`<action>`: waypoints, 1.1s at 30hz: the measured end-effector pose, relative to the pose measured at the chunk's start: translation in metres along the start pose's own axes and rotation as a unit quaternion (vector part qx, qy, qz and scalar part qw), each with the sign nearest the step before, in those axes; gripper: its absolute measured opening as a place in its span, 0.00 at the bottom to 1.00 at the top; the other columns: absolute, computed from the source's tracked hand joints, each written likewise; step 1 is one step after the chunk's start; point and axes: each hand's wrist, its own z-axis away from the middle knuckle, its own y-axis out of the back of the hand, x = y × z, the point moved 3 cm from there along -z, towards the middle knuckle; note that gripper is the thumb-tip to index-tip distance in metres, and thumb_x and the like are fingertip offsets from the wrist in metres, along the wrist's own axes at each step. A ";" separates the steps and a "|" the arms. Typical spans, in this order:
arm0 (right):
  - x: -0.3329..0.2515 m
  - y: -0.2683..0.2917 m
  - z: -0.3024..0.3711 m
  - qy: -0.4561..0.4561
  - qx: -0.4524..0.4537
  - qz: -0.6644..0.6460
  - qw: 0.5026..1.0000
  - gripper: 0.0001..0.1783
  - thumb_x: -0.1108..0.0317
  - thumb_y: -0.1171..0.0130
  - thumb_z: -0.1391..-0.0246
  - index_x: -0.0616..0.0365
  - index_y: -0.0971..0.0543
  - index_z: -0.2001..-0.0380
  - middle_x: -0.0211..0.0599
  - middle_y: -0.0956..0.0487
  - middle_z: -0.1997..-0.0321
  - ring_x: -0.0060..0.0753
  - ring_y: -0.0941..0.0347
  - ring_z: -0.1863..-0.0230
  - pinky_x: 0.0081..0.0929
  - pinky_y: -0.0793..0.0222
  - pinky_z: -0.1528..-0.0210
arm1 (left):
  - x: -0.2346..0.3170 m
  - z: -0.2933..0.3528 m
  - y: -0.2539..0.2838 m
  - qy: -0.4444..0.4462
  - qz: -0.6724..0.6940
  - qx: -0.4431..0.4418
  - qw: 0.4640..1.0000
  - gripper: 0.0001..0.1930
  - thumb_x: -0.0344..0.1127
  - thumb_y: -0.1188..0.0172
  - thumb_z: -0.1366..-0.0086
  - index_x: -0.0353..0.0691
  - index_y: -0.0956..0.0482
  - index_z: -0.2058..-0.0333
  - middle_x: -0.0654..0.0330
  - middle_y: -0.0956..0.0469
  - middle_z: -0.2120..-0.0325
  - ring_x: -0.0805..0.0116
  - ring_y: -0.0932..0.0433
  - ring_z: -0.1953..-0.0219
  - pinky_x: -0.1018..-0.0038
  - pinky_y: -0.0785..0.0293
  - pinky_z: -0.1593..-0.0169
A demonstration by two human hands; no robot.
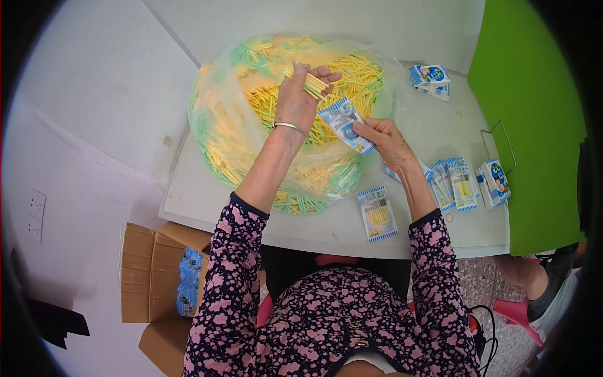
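A large clear plastic bag lies open on the table, full of thin yellow and green sticks. Over it, my left hand is turned up, its fingers closed on a small bunch of yellow sticks. Just to the right, my right hand pinches a blue-and-white printed packet between thumb and fingers. The packet's far end is close to the sticks in my left hand; whether they touch, I cannot tell. Nearer me lies another packet, with yellow sticks showing through its window.
Several packets overlap right of my forearm, beside a small blue-and-white box and a wire stand. More packs lie at the back right. A green panel borders the table. Lower left, a cardboard box holds blue packets.
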 end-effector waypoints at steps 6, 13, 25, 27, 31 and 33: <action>-0.002 0.001 0.011 -0.021 0.009 -0.004 1.000 0.15 0.62 0.43 0.48 0.63 0.21 0.64 0.26 0.21 0.69 0.11 0.30 0.68 0.12 0.37 0.63 | -0.010 0.011 -0.014 -0.018 -0.071 -0.062 0.995 0.18 0.47 0.59 0.33 0.37 0.32 0.68 0.54 0.26 0.67 0.56 0.25 0.58 0.66 0.28 0.55; -0.001 0.003 0.015 -0.029 -0.006 -0.001 1.000 0.15 0.61 0.43 0.48 0.63 0.21 0.64 0.26 0.22 0.70 0.11 0.30 0.69 0.12 0.37 0.63 | -0.019 0.030 -0.020 0.037 -0.067 -0.045 0.996 0.22 0.49 0.57 0.34 0.32 0.28 0.69 0.55 0.26 0.72 0.61 0.24 0.59 0.71 0.28 0.57; 0.003 0.007 0.023 -0.019 0.023 -0.019 0.999 0.15 0.61 0.44 0.48 0.63 0.21 0.65 0.25 0.22 0.71 0.10 0.31 0.70 0.11 0.37 0.65 | -0.025 0.044 -0.017 -0.031 -0.144 -0.055 0.988 0.21 0.48 0.57 0.34 0.31 0.30 0.63 0.52 0.25 0.65 0.61 0.24 0.57 0.70 0.28 0.56; 0.001 0.006 0.025 -0.033 -0.012 0.041 0.999 0.13 0.61 0.43 0.48 0.62 0.20 0.69 0.23 0.23 0.73 0.09 0.32 0.71 0.10 0.39 0.68 | -0.023 0.046 -0.020 -0.049 -0.160 -0.059 0.984 0.21 0.48 0.58 0.33 0.32 0.29 0.63 0.52 0.25 0.65 0.62 0.24 0.57 0.71 0.28 0.56; -0.008 0.001 0.031 -0.039 -0.021 0.069 0.997 0.13 0.61 0.43 0.48 0.62 0.20 0.72 0.22 0.24 0.75 0.08 0.34 0.73 0.10 0.40 0.70 | -0.021 0.049 -0.024 -0.045 -0.245 -0.106 0.963 0.21 0.48 0.58 0.33 0.32 0.29 0.63 0.54 0.24 0.66 0.63 0.24 0.58 0.72 0.29 0.55; -0.008 0.002 0.032 -0.035 -0.016 0.062 0.997 0.13 0.61 0.43 0.48 0.62 0.21 0.73 0.21 0.25 0.76 0.08 0.36 0.74 0.10 0.42 0.71 | -0.022 0.050 -0.023 -0.041 -0.246 -0.110 0.962 0.21 0.48 0.58 0.33 0.32 0.30 0.63 0.54 0.24 0.66 0.63 0.24 0.58 0.72 0.29 0.55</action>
